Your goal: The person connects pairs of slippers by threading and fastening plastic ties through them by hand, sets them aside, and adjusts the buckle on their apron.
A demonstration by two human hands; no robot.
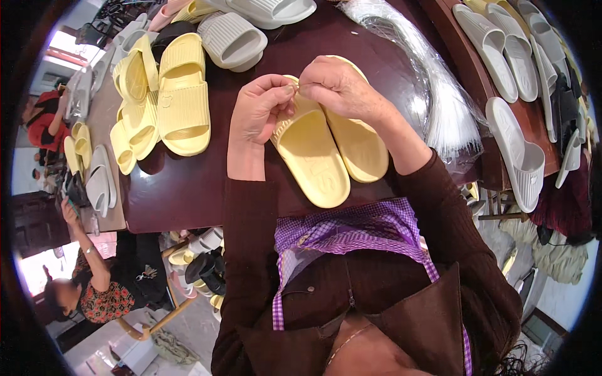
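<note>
Also nr hands point(259, 103): gry slides point(216, 39).

Above the tabletop point(182, 194), anything the hands point(338, 88) pinch is too small to tell; they partly hide yellow slippers point(316, 178). The tabletop's farthest grey slippers point(273, 15) are cut off.

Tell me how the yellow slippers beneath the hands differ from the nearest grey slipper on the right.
The yellow slippers lie as a close pair; the grey slipper lies singly. The yellow slippers' toes point up the picture; the grey slipper's toe points down. Both have broad ridged straps.
</note>
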